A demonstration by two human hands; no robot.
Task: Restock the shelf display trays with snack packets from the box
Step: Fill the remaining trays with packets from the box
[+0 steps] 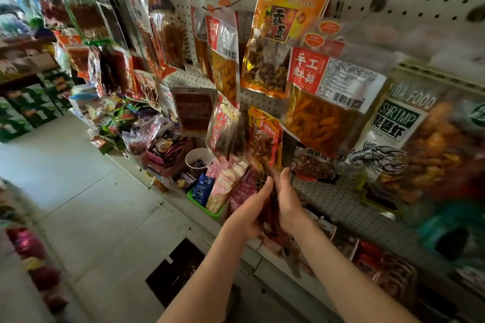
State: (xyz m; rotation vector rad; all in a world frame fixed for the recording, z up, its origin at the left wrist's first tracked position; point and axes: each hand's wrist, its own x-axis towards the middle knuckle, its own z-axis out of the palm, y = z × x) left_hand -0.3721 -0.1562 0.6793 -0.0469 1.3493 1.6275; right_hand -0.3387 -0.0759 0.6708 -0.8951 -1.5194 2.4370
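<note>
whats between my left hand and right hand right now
A bundle of dark red plastic snack packets, gripped from both sides by the left hand and the right hand; the head view shows it.

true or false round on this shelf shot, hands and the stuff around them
1. The left hand and right hand hold a bundle of snack packets between them. True.
2. The green tray is empty. False: packets stand in it.
3. A paper cup stands on the shelf up-left of the hands. True.
4. The shrimp packet hangs left of the hands. False: it hangs to their right.
</note>
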